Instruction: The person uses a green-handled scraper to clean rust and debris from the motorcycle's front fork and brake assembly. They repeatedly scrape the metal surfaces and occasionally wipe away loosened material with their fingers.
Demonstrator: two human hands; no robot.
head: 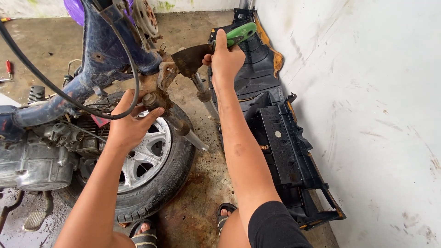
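My right hand (226, 59) grips the green handle of a scraper (195, 57) whose wide rusty blade rests against the rusty fork yoke (166, 76) of a stripped motorcycle. My left hand (130, 121) holds the lower part of that yoke, thumb and fingers wrapped around a rusty bolt end just above the front wheel (151, 165). The dark blue frame (98, 55) rises to the upper left, and a black cable (55, 87) loops across it past my left hand.
The engine (34, 160) sits at the left with a foot peg below it. Black plastic body panels (280, 147) lie along the white wall (376, 115) on the right. A red-handled tool (8, 68) lies on the stained concrete floor. My sandalled feet show at the bottom.
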